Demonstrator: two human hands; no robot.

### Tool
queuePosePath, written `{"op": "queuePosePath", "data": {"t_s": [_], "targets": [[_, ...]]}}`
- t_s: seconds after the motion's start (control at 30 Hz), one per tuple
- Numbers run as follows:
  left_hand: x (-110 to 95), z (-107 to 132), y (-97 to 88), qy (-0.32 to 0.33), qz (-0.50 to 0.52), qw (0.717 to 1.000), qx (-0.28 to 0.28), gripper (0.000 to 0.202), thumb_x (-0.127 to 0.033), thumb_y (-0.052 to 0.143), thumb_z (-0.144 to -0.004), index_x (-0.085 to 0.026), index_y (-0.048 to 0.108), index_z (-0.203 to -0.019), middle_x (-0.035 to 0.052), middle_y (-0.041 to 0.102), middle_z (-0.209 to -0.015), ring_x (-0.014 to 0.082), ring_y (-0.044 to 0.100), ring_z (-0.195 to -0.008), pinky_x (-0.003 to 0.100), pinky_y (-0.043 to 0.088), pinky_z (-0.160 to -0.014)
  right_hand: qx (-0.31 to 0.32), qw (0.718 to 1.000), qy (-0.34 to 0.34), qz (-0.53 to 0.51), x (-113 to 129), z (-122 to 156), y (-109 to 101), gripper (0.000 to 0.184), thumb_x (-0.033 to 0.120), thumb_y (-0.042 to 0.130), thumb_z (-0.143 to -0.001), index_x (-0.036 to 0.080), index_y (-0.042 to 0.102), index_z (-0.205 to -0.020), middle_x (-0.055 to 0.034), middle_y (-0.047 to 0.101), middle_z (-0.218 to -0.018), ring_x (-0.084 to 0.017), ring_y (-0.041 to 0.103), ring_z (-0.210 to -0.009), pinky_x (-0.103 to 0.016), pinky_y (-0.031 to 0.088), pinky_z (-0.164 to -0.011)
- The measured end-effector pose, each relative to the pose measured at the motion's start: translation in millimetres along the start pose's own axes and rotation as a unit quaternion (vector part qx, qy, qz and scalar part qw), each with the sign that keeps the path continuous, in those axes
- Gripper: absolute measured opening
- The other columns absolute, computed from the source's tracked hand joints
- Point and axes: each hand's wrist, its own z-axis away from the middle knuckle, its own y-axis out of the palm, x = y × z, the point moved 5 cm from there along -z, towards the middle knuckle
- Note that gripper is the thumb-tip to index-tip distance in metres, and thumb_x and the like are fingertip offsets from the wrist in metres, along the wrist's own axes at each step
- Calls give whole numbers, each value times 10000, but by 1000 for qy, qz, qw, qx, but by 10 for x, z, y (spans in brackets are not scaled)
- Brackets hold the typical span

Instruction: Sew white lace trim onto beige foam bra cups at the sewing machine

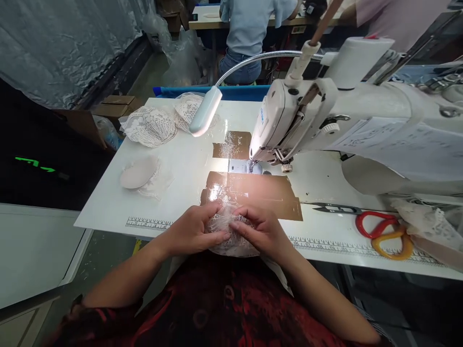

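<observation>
Both my hands hold a white lace piece point(228, 237) at the near edge of the white sewing table point(181, 173). My left hand point(193, 230) is closed on its left side, fingers curled over the lace. My right hand point(263, 229) grips its right side, fingers pressed into the fabric. Most of the lace is hidden under my fingers. The sewing machine point(325, 125) stands just beyond, its needle area point(285, 164) above brown tape patches point(253, 190).
Lace cups point(150, 126) lie stacked at the far left, and a beige pad point(139, 173) sits on lace nearer. A gooseneck lamp point(205, 112) shines down. Thread snips point(334, 208) and red and yellow scissors point(385, 233) lie right. Another person point(249, 29) works behind.
</observation>
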Motion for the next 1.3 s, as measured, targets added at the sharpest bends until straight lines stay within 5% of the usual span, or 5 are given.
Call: {"op": "queuePosePath", "data": {"t_s": [0.17,0.5,0.97,1.07,1.3], "targets": [[-11,-35,47,26,3,1000,14,231,-371,619,-821,-152,609,-895,-13,545,-739,121,483,-651,218,380,-585,-90,995,-16,30,7,-14,-116,173,320,612,-826,198,633,-706,-16,655,-748,-144,585,-678,-268,456,-627],[-17,-128,-10,24,54,998,-6,254,-366,531,-887,-140,645,-873,43,633,-839,165,572,-767,248,439,-679,-129,989,9,70,12,-4,-123,217,337,661,-789,180,633,-641,4,635,-597,-106,532,-527,-229,398,-495],[-144,-165,26,107,-73,992,-10,251,-269,420,-933,-139,623,-866,25,533,-710,144,481,-667,254,363,-634,-117,990,12,76,-26,-25,-151,230,344,650,-802,190,587,-642,15,606,-613,-101,517,-548,-223,395,-513],[-143,-166,41,112,-82,990,-12,251,-259,410,-936,-152,612,-833,17,513,-690,142,466,-652,253,355,-626,-94,994,25,59,-54,-33,-148,145,342,643,-807,198,639,-789,28,605,-614,-103,520,-549,-226,409,-536],[-58,-188,45,83,-10,996,15,239,-307,456,-923,-148,621,-853,20,555,-728,137,503,-673,240,392,-636,-40,998,-3,47,1,-21,-132,159,291,579,-851,188,662,-762,18,620,-650,-102,528,-588,-218,398,-552]]}}
